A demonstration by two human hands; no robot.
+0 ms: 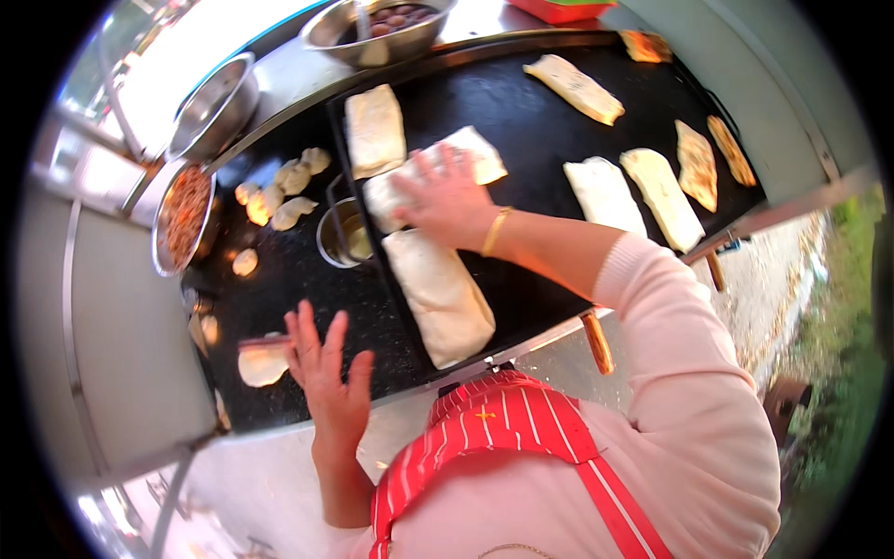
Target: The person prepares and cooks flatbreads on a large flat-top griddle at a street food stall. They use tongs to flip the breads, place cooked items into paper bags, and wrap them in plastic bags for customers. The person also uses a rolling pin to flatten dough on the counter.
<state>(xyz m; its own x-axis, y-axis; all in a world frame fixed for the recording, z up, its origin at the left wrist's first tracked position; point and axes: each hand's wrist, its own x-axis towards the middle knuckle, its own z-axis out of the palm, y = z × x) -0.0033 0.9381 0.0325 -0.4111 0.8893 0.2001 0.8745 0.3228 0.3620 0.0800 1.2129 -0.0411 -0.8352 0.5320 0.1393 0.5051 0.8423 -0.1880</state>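
My right hand (454, 202) lies palm down with fingers spread on a pale filled flatbread (482, 154) at the left side of the black griddle (475, 84). Another pale flatbread (375, 129) lies just behind it. A longer one (440, 300) lies in front, near the griddle's front edge. Over the dark worktop (314, 307), my left hand (328, 363) is raised with its fingers apart and nothing in it. Beside its fingertips is a flattened dough round (262, 366). A thin reddish stick, partly hidden by the fingers, lies across that dough.
Left of the griddle stand a metal oil container (342, 241), dough balls (293, 176) and a bowl of reddish filling (185, 216). Behind are an empty-looking steel bowl (216, 105) and a bowl of dark liquid (380, 42). More flatbreads (660, 195) lie right; wooden handles (597, 342) project in front.
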